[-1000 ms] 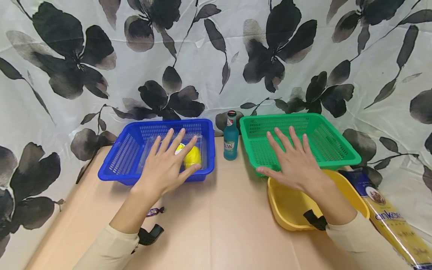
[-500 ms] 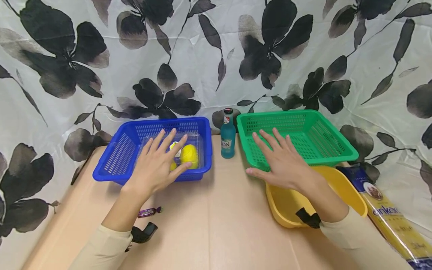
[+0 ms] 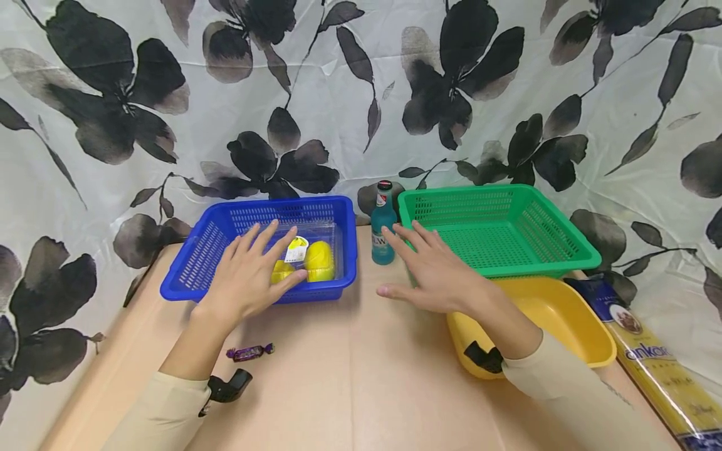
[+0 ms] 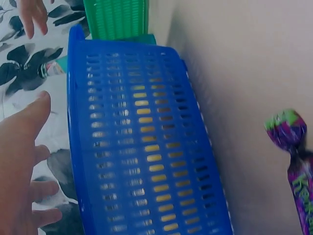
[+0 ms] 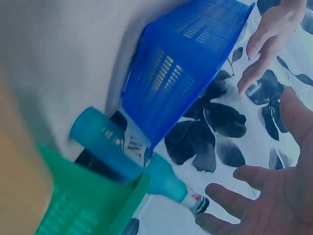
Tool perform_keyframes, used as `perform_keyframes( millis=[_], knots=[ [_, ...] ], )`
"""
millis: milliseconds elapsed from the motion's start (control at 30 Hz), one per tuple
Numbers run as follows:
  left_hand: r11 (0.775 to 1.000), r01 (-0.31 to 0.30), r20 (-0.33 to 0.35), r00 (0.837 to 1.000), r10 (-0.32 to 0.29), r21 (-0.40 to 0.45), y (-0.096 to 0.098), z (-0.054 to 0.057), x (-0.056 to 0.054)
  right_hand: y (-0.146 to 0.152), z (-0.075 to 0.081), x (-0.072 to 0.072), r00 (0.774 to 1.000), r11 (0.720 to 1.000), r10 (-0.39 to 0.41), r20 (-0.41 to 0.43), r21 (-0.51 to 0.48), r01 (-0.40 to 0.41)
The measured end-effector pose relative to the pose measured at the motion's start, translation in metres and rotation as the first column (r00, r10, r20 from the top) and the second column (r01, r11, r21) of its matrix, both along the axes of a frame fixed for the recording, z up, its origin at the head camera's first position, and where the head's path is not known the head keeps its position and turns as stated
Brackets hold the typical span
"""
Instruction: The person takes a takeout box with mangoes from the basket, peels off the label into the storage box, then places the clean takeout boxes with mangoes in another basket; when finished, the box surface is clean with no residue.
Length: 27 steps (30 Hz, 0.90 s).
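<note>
My left hand (image 3: 242,275) hovers over the near side of the blue basket (image 3: 197,263), fingers spread and holding nothing. Inside that basket sit a clear plastic tray and yellow items (image 3: 319,260), one bearing a white label; the hand hides part of them. My right hand (image 3: 437,272) is held above the table, fingers apart, just in front of the blue-green bottle (image 3: 383,228) and the left end of the green basket (image 3: 502,232). The bottle stands upright between both baskets. In the right wrist view the hand (image 5: 274,196) looks unfolded, with nothing in it.
A purple-wrapped candy (image 3: 251,352) lies on the table below the left hand. The yellow tub (image 3: 564,319) sits in front of the green basket, partly under the right forearm. A long pasta packet (image 3: 654,363) lies along the right edge. A floral cloth (image 3: 361,94) hangs behind.
My right hand has moved left, from over the green basket to in front of the bottle. The left hand has shifted slightly left, uncovering more of the yellow items and the candy.
</note>
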<state>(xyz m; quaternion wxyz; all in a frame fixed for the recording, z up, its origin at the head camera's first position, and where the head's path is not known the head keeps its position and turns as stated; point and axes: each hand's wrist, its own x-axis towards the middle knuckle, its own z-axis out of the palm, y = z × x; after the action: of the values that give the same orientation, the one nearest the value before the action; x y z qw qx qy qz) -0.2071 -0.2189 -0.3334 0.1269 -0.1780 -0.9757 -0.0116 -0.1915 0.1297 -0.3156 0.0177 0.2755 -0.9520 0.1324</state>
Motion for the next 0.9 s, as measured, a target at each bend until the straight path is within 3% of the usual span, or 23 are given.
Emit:
perform_keyframes(
  millis=[300, 667, 900],
  knots=[
    [0.998, -0.045, 0.087, 0.995, 0.041, 0.043, -0.02, 0.0, -0.003, -0.026, -0.01, -0.01, 0.993, 0.992, 0.081, 0.085, -0.1, -0.073],
    [0.998, -0.043, 0.245, 0.969, 0.029, 0.052, -0.037, 0.002, -0.008, -0.057, -0.028, -0.025, 0.978, 0.986, 0.125, 0.168, -0.134, -0.103],
    [0.996, -0.011, 0.238, 0.971, -0.01, 0.088, -0.055, 0.006, -0.019, -0.07, -0.033, -0.039, 0.975, 0.988, 0.117, 0.189, -0.122, -0.095]
  ],
)
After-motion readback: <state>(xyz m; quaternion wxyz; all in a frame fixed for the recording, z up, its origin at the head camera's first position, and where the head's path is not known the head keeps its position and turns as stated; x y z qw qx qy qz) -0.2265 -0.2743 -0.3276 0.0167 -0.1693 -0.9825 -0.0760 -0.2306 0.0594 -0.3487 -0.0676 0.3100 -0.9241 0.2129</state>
